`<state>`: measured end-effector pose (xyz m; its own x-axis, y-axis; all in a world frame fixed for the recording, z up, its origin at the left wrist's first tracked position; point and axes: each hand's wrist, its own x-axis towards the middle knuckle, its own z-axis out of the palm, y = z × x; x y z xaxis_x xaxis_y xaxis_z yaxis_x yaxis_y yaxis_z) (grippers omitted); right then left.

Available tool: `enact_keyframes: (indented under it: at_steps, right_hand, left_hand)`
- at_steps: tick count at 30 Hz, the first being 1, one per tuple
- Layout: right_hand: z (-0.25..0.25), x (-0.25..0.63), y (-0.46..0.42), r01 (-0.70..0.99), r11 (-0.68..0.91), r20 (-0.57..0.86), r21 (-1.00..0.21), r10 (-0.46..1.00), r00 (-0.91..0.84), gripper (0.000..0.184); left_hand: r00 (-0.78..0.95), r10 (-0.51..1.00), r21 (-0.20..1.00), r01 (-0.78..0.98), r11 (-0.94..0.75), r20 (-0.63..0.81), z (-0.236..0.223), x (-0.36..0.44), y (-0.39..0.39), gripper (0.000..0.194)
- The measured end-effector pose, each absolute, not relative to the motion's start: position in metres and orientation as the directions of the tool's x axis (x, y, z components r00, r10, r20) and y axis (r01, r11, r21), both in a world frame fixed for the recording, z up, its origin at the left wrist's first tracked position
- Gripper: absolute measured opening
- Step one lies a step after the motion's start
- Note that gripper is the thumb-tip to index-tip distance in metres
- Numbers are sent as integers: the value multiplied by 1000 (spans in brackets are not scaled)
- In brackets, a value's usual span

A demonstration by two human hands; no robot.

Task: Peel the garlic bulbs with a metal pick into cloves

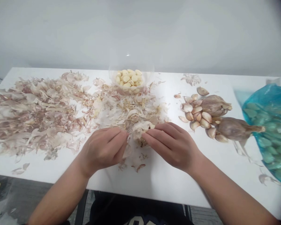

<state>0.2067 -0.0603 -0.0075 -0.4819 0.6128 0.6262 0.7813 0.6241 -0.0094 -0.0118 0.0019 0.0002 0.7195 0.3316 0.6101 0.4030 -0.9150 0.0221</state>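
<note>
From the head view, the left hand (101, 150) and right hand (170, 145) meet at six o'clock on the white worktop (159, 184), both grips pinching a papery, half-peeled garlic bulb (141, 134) between the fingertips. A clear glass bowl (150, 78) of pale peeled cloves (127, 78) sits at twelve, pinkish-white skin heaps (37, 115) at nine, and at three — whole purple-streaked bulbs (236, 128), loose skin-on cloves (196, 116) and a translucent blue plastic bag (269, 131).

Passage rightward is blocked by garlic cloves (196, 114) and bulbs (239, 128); the upper-centre glass bowl (130, 82) is screened by heaped skins (128, 109).
</note>
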Motion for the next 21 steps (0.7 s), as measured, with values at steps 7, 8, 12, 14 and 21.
enact_keyframes:
  at_steps: [7,8,12,14,21]
  right_hand:
    - [-7,207,-60,781,625,622,-18,619,-480,11]
    - [-7,207,-60,780,625,621,-17,618,-482,11]
    - [-6,207,-60,778,629,620,-17,617,-485,12]
    - [-7,206,-60,779,627,620,-16,618,-484,12]
    - [-7,207,-60,784,621,624,-5,615,-482,10]
  left_hand:
    - [681,387,143,387,-911,622,8,-13,2,22]
    - [680,394,152,388,-909,618,8,-12,1,21]
    - [683,407,140,413,-900,607,5,-9,-1,22]
    - [677,402,121,423,-898,616,4,-9,0,23]
    - [682,413,107,444,-889,604,5,-10,1,21]
